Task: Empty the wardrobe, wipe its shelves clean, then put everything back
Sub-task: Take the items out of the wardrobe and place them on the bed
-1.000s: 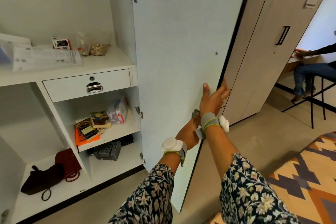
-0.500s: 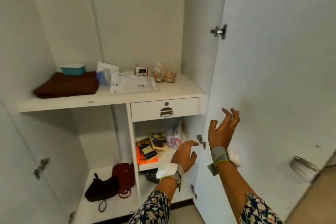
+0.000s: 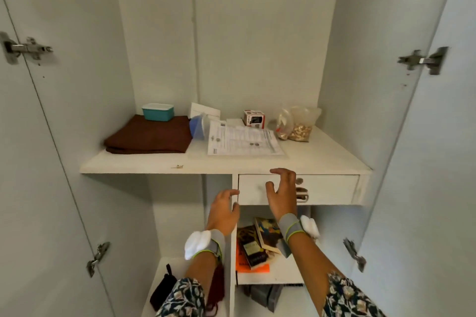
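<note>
The white wardrobe stands open with both doors swung wide. Its upper shelf [image 3: 322, 159] carries a folded brown cloth [image 3: 149, 137], a teal box [image 3: 158, 111], a blue-lidded container [image 3: 198, 126], printed papers [image 3: 243, 141], a small red and white box [image 3: 253, 118] and clear bags of nuts [image 3: 296, 126]. My left hand [image 3: 222, 211] and my right hand [image 3: 283, 193] hover empty, fingers loosely spread, in front of the drawer [image 3: 329, 189] under that shelf. Books [image 3: 257, 247] lie on a lower shelf behind my wrists.
A dark bag [image 3: 163, 291] and a maroon bag [image 3: 215, 288] sit on the bottom left floor of the wardrobe. Grey items [image 3: 265, 296] lie at the bottom right. The left door [image 3: 33, 188] and right door [image 3: 438, 188] flank the opening.
My view has swung left from the right door to face the wardrobe interior. Both hands left the door and rose in front of the drawer.
</note>
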`<state>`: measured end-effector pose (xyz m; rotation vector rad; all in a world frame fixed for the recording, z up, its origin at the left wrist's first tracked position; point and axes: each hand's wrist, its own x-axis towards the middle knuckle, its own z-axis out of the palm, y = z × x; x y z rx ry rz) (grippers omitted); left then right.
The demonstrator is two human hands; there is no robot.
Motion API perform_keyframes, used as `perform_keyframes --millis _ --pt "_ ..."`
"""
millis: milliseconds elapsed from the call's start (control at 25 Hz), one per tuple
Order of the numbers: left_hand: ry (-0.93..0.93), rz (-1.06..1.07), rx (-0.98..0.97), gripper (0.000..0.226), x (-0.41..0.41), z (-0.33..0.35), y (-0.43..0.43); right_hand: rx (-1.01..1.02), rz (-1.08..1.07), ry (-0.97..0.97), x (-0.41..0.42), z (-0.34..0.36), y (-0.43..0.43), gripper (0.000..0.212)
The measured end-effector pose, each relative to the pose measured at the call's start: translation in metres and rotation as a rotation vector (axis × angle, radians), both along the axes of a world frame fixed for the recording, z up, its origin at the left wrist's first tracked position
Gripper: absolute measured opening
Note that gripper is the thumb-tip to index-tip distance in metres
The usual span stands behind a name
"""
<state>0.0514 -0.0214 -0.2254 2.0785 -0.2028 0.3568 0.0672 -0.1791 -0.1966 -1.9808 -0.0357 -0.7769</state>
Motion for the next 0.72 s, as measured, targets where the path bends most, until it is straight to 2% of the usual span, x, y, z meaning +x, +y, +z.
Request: perform_keyframes --millis 280,400,600,720 --pt "-0.162 0.345 -0.011 0.034 0.134 0.037 0.033 -0.041 0.190 0.138 0.165 0.022 0.002 0.029" --pt "-0.121 0.474 0.025 0.036 0.186 0.047 0.039 -0.119 0.254 0.162 0.213 0.026 0.008 0.033" --pt "-0.080 0.492 0.042 0.042 0.250 0.045 0.046 -0.297 0.447 0.310 0.269 0.014 0.023 0.040" --pt "-0.072 0.474 0.032 0.046 0.273 0.044 0.049 -0.554 0.420 0.411 0.284 0.009 0.026 0.046"
